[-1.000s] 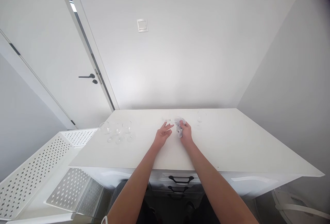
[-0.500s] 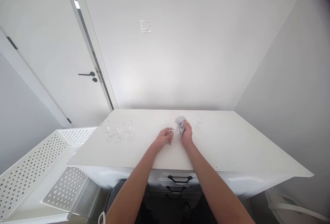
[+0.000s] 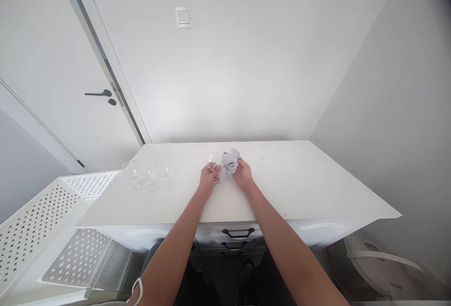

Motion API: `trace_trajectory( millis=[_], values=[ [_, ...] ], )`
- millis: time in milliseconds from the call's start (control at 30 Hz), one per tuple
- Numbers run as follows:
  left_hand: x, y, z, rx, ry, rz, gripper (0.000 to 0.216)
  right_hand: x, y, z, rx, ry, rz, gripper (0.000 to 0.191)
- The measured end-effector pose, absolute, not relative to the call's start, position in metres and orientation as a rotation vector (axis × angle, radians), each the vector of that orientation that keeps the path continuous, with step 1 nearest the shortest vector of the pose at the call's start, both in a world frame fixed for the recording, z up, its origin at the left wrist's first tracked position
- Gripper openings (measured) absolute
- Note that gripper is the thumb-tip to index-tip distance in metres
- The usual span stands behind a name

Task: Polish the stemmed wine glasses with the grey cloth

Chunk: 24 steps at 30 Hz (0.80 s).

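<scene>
In the left hand (image 3: 207, 178) I have a clear stemmed glass (image 3: 211, 157): fingers and thumb are closed around its middle, bowl above the grip, foot below it. The glass is near upright; I cannot tell whether its foot touches the countertop (image 3: 303, 188). Just to the right of that grip, the right hand (image 3: 244, 174) pinches a bunched pale grey cloth (image 3: 230, 161) at its near right edge, thumb and fingers drawn together. Whether cloth and glass touch is not clear to me.

Recommended handling, in my judgement: secure the stem with moderate pressure; do not twist bowl against foot, since thin glass may snap there. Bring loose folds under the fingers so that none can snag the rim. Apply any cloth pressure lightly and support the glass opposite it.

Clearance: well to the left of the left grip stand three stemmed glasses (image 3: 163, 167); beyond and right of the right grip, a faint clear glass (image 3: 266, 151). I would hold elbow and cloth movements short of both.
</scene>
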<state>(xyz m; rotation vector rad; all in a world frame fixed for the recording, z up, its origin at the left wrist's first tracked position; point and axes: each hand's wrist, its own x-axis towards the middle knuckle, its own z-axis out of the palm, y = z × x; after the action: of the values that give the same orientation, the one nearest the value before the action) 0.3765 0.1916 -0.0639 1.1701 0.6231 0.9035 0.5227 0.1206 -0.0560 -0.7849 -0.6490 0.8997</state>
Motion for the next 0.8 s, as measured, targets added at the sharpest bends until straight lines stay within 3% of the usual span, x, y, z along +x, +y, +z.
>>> trace_trajectory(
  millis=[133, 267, 467, 667, 800],
  values=[
    [0.370, 0.197, -0.061, 1.043, 0.579, 1.116, 0.045, 0.531, 0.121, -0.059, -0.832, -0.413, 0.750, 0.015],
    [0.364, 0.202, -0.059, 0.912, 0.571, 1.271, 0.044, 0.532, 0.121, -0.058, -0.803, -0.207, 0.864, 0.024],
    [0.366, 0.202, -0.061, 1.034, 0.679, 1.237, 0.037, 0.528, 0.117, -0.051, -0.792, -0.343, 0.816, 0.028],
    [0.374, 0.196, -0.061, 1.342, 0.736, 1.058, 0.041, 0.523, 0.111, -0.042, -0.763, -0.525, 0.833, 0.073],
    [0.378, 0.192, -0.061, 1.534, 0.651, 0.900, 0.044, 0.518, 0.109, -0.040, -0.798, -0.636, 0.966, 0.085]
  ],
)
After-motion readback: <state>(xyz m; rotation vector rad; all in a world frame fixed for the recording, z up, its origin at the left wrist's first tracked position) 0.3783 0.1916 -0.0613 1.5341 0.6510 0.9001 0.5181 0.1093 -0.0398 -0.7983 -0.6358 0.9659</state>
